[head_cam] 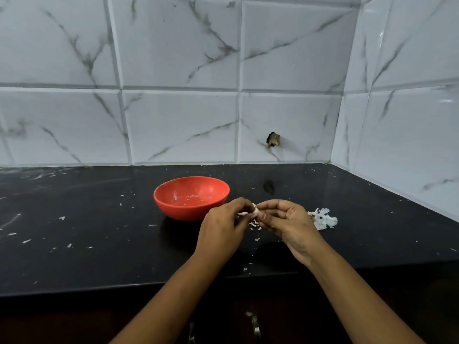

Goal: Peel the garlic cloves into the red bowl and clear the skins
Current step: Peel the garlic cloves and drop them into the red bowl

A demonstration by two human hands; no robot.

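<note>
Both hands, left hand (224,225) and right hand (285,219), pinched one garlic clove (255,211) between curled fingertips, just beside the red bowl (191,197).

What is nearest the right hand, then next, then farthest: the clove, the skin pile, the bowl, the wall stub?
1. Clove: pinched by the right hand.
2. Skin pile: just to its right.
3. Bowl: left, beyond the left hand.
4. Wall stub: far back on the tiles.
</note>
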